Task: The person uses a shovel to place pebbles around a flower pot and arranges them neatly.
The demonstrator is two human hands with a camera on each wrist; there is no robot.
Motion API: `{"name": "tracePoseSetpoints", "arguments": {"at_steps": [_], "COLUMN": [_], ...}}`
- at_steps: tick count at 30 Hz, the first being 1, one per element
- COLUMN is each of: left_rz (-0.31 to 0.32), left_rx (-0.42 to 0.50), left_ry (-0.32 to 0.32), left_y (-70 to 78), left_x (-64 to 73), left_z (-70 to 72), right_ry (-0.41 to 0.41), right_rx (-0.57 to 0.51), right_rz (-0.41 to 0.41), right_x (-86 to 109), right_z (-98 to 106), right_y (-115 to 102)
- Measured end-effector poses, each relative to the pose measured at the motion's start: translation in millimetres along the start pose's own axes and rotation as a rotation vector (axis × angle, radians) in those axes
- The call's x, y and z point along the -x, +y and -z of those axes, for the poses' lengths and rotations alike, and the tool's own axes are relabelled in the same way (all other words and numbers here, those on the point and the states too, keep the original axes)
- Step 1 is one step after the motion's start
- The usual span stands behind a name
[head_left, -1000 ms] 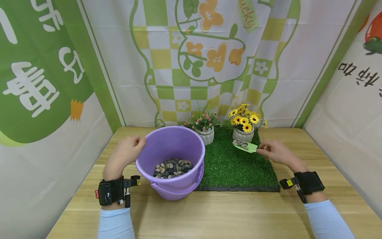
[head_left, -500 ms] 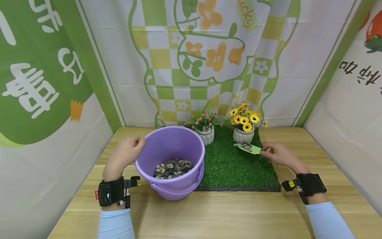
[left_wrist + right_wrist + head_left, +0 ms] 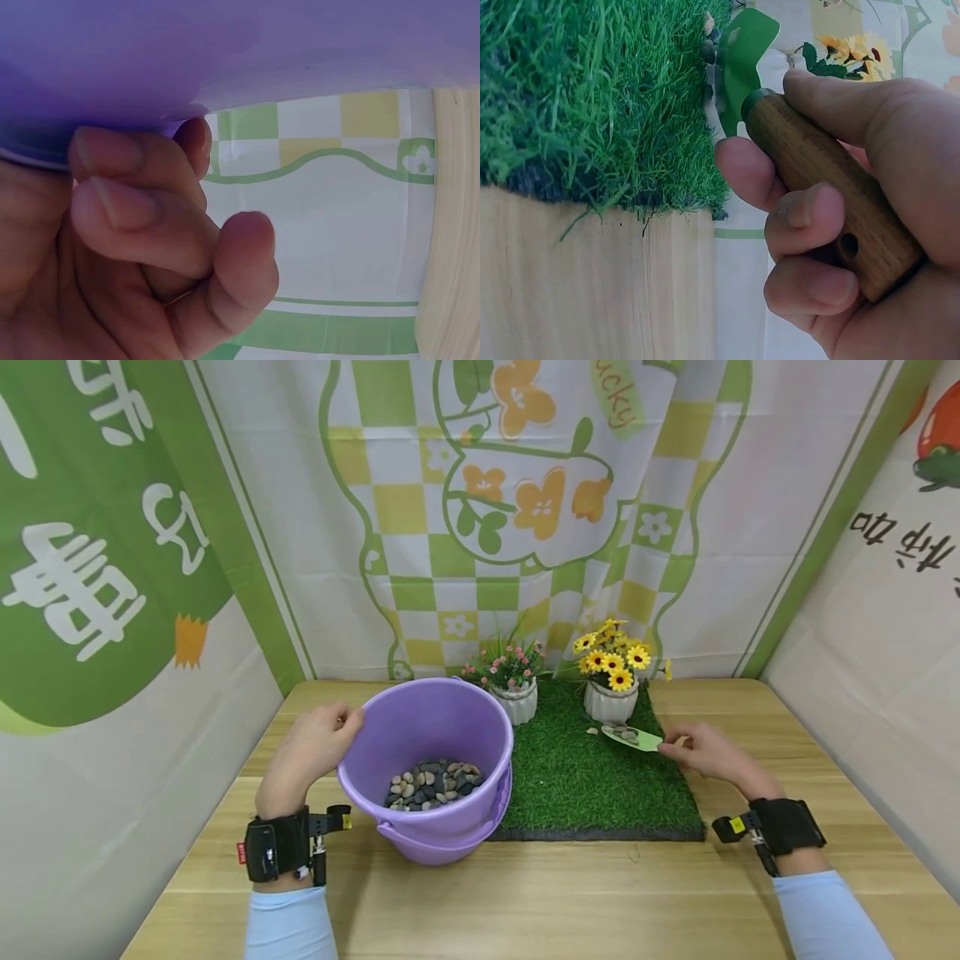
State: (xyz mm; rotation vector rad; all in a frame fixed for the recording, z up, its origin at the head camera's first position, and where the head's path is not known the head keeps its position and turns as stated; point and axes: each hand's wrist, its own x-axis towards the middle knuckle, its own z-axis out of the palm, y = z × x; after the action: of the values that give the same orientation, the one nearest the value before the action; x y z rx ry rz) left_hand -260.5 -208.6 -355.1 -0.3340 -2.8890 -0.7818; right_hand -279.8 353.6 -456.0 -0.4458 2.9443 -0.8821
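Head view: the right hand (image 3: 701, 749), right of centre in the frame, grips the brown wooden handle (image 3: 829, 195) of a small light-green trowel (image 3: 648, 742). The left hand (image 3: 317, 739), left of centre, is clamped on the rim of a round purple plastic bucket (image 3: 423, 722); the 2 hands are well apart. The trowel blade, carrying smooth grey pebbles (image 3: 625, 734), is over a green artificial-turf mat (image 3: 592, 789); blade-to-turf contact cannot be confirmed. 1 pale pebble (image 3: 592, 731) is just beyond the tip.

Step in hand, as judged: unloading pebbles onto the turf. Hold the blade low, lower its tip gradually, and draw the handle toward the right of the frame. Avoid twisting; smooth stones could roll off sideways. Leave clearance to the pot behind.

Containers:
- Bucket, on the pale wooden counter (image 3: 570, 902): mixed tan and dark-grey pebbles (image 3: 438, 785) at the bottom.
- White ribbed pot (image 3: 611, 702), upper right of the mat: yellow daisy-like flowers (image 3: 613, 660).
- Second white ribbed pot (image 3: 516, 704), upper left of the mat: small pink flowers (image 3: 512, 668).
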Motion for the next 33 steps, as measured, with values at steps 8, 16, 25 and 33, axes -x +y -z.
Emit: {"name": "tracePoseSetpoints", "arguments": {"at_steps": [8,16,25,33], "left_rz": [0.0,0.012,-0.026,-0.006], "left_rx": [0.011,-0.001,-0.014,0.006], "left_ry": [0.001,-0.008,0.021,0.004], "left_y": [0.0,-0.4,0.2,1.2], "left_x": [0.8,-1.1,-1.7,0.4], "left_z": [-1.1,-1.7,0.1,0.3], "right_ry": [-0.024,-0.017,-0.041,-0.024], "right_rx": [-0.025,-0.015,0.003,0.054], "right_rz": [-0.031,-0.064,-0.096,-0.1], "right_x": [5.4,10.5,13.9,16.4], "right_z": [6,13,24,29], "right_y": [-4,-1,-9,-13]}}
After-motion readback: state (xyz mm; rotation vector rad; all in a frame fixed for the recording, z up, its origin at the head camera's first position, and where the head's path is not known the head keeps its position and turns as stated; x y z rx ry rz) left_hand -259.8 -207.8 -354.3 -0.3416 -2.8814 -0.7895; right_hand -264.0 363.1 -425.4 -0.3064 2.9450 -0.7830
